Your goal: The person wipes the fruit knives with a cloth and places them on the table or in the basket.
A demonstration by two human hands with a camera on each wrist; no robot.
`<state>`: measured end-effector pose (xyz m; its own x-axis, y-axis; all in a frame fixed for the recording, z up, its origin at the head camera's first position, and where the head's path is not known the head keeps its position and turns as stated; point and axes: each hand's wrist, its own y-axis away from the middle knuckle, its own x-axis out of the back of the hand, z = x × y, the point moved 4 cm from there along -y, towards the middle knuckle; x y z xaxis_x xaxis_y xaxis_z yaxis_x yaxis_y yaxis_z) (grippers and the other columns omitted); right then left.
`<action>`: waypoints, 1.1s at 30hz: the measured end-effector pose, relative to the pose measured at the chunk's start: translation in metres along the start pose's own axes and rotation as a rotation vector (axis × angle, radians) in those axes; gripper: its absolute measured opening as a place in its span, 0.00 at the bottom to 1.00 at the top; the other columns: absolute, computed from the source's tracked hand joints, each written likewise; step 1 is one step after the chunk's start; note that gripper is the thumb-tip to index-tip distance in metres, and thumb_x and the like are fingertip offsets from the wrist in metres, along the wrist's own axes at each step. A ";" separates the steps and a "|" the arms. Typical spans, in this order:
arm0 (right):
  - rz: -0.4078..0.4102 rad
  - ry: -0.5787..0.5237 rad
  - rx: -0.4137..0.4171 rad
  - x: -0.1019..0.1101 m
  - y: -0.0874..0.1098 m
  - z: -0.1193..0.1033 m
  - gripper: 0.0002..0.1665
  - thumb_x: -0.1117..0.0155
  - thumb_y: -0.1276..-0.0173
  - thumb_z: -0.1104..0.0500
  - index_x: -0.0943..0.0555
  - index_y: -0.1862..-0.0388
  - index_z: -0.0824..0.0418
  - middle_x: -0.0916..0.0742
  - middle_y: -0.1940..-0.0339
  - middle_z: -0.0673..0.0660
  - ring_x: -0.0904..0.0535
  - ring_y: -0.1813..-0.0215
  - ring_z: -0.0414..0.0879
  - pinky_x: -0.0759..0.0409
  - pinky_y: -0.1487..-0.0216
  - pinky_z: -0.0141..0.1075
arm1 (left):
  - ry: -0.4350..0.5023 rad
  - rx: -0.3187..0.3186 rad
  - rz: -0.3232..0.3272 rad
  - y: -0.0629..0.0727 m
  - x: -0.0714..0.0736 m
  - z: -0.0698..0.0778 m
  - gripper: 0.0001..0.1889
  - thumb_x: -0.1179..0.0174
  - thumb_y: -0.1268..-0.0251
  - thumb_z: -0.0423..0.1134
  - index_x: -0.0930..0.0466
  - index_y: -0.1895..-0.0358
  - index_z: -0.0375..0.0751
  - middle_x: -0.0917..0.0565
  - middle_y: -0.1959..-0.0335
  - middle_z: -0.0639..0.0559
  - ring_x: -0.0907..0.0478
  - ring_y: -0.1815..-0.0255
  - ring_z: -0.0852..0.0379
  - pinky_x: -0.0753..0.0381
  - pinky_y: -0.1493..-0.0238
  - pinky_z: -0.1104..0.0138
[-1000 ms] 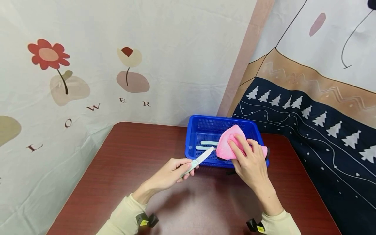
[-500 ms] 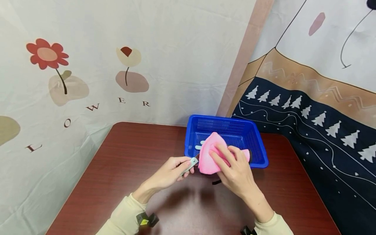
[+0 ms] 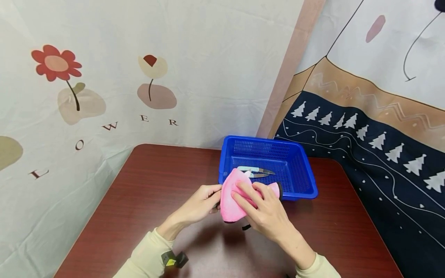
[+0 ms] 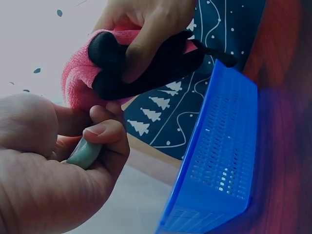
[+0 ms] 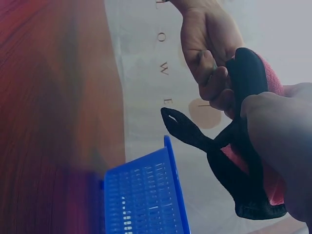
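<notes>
My left hand grips a small knife by its pale mint handle; most of the knife is hidden by the fingers and the cloth. A pink cloth with black edging is held in my right hand, fingers spread on top and thumb on the black underside. The cloth touches the left hand's fingers and covers the blade. From its upper edge pokes a pale tip, seemingly the blade's. Two more knives with light handles lie behind it in the blue basket.
The basket stands at the back of the reddish-brown table, close to the wall hanging. A black loop dangles from the cloth near the basket rim.
My right hand has carried the cloth leftward and nearer to me, over the held knife up to the left hand. The basket's knives show more fully. The left hand has barely moved.
</notes>
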<state>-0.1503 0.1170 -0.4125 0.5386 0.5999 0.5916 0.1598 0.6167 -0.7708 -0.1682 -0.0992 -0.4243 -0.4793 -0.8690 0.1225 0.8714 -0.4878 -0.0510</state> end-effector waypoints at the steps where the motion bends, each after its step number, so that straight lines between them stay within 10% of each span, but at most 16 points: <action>1: -0.006 -0.001 -0.002 0.000 0.000 0.000 0.22 0.45 0.11 0.54 0.11 0.31 0.54 0.11 0.28 0.61 0.17 0.43 0.61 0.15 0.41 0.50 | -0.002 -0.003 0.000 0.000 0.000 0.000 0.17 0.51 0.05 0.40 0.16 0.51 0.33 0.25 0.70 0.43 0.29 0.71 0.60 0.28 0.70 0.73; 33: -0.042 0.068 -0.190 0.012 0.017 0.050 0.27 0.52 0.08 0.46 0.13 0.28 0.54 0.13 0.27 0.64 0.20 0.41 0.65 0.17 0.44 0.57 | -0.056 0.008 -0.005 0.002 0.001 0.001 0.18 0.53 0.05 0.37 0.13 0.41 0.29 0.19 0.65 0.55 0.29 0.70 0.67 0.31 0.71 0.76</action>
<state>-0.1829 0.1599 -0.4068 0.5818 0.5358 0.6119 0.3331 0.5295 -0.7802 -0.1662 -0.1008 -0.4231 -0.4777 -0.8604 0.1777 0.8698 -0.4916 -0.0420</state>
